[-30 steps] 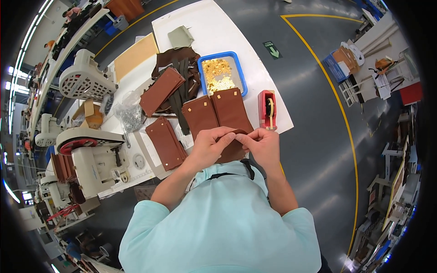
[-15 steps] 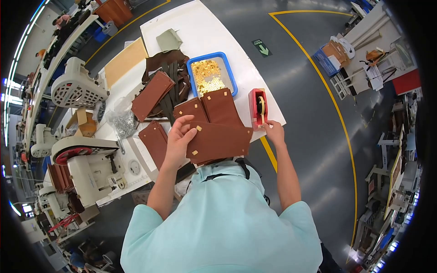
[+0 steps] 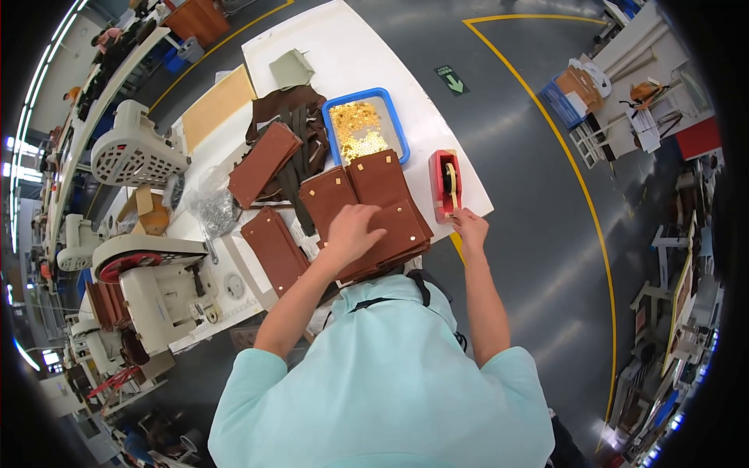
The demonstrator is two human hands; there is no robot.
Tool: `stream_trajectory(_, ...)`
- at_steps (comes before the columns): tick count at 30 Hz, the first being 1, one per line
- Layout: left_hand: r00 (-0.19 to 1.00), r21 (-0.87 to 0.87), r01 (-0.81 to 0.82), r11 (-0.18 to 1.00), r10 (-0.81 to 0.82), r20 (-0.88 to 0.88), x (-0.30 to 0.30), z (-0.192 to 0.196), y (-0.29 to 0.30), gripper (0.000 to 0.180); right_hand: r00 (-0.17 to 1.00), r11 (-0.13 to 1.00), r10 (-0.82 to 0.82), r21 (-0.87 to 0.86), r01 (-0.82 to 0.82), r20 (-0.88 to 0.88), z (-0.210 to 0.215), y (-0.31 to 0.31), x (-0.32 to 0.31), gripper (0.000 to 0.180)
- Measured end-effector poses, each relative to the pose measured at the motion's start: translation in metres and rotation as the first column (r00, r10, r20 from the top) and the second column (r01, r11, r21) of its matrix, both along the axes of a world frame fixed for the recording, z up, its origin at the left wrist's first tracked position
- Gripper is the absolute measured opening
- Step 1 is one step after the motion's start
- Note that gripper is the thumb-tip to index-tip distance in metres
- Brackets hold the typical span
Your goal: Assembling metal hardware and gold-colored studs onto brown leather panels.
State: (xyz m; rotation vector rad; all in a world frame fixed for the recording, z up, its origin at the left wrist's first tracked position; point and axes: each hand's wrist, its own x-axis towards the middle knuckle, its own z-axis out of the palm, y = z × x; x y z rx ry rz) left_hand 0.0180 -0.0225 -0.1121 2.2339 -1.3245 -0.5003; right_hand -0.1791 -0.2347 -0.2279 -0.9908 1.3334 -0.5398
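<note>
My left hand (image 3: 355, 234) reaches over the brown leather panels (image 3: 390, 248), thumb apart from the fingers, nothing visibly gripped. Two small pale round spots show on the near panel to its right. Beyond it lie two more panel piles, a left pile (image 3: 328, 201) and a right pile (image 3: 382, 181), with small tan tape squares near their far edges. My right hand (image 3: 470, 228) is closed at the near end of the red tape dispenser (image 3: 436, 186), fingers pinched on the end of the pale tape (image 3: 453, 187).
Behind the panels stands a blue-rimmed tray (image 3: 405, 140) of small gold pieces. To the left are another brown panel stack (image 3: 269, 242), dark straps (image 3: 295, 156), a clear plastic bag (image 3: 212, 204) and a white sewing machine (image 3: 148, 300). The table's right edge (image 3: 468, 148) drops to the floor.
My left hand has moved right and let go of the tape-marked panel it held by its left end. That panel no longer lies crosswise in front. My right hand stays at the dispenser.
</note>
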Motion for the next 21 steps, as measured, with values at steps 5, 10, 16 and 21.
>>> stream_trajectory(5,0.998,0.180,0.032,0.983,-0.040,0.040,-0.002,-0.027,-0.051,0.058,0.984,0.986,-0.164,0.037,0.161,0.075,-0.022,0.010,-0.005,0.017)
stream_trajectory(10,0.998,0.268,0.028,0.963,-0.010,-0.067,0.012,-0.036,-0.065,0.054,0.982,0.985,-0.167,0.067,0.162,0.090,-0.029,0.014,-0.007,0.015)
stream_trajectory(16,0.926,0.146,0.005,0.989,0.050,-0.373,0.023,-0.026,-0.058,0.032,0.995,0.994,-0.103,-0.028,0.103,-0.002,-0.035,0.015,-0.010,0.017)
stream_trajectory(21,0.830,0.076,-0.006,0.997,0.047,-0.556,0.028,0.038,-0.040,0.027,0.970,0.963,0.056,-0.244,-0.116,-0.237,-0.029,0.013,-0.013,0.021)
